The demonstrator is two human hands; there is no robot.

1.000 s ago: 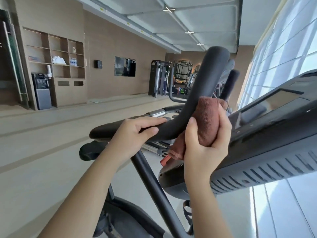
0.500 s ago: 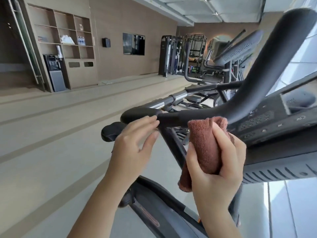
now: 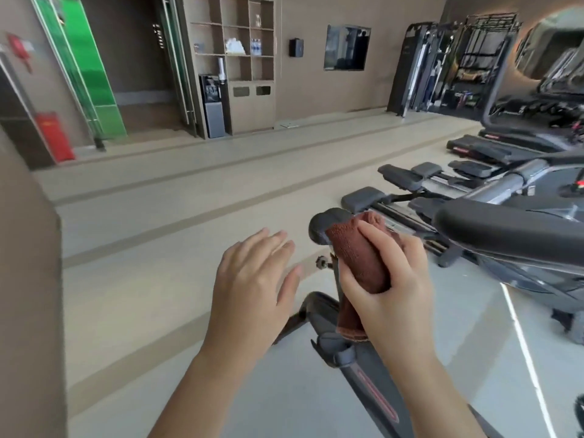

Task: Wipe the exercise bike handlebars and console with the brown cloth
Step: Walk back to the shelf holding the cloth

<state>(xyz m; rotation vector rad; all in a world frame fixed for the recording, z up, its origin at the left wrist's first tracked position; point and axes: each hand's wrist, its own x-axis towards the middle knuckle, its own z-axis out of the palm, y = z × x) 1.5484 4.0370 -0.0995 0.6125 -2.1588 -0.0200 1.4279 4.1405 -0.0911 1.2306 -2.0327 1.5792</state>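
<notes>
- While the right hand (image 3: 390,279) grips the brown cloth (image 3: 360,257), fingers wrapped around the rolled fabric, the cloth's upper end presses against the rounded black handlebar end (image 3: 325,224).
- Cloth's lower end hangs below the palm, in front of the bike frame (image 3: 369,380).
- Left hand (image 3: 252,279) is empty, fingers spread wide, just left of the cloth, touching nothing.
- Second handlebar (image 3: 505,230) extends at right, apart from both hands.

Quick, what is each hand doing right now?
Left hand: open, fingers spread, holding nothing, touching nothing.
Right hand: closed around the folded brown terry cloth, pressing it on the rounded black handlebar end.
</notes>
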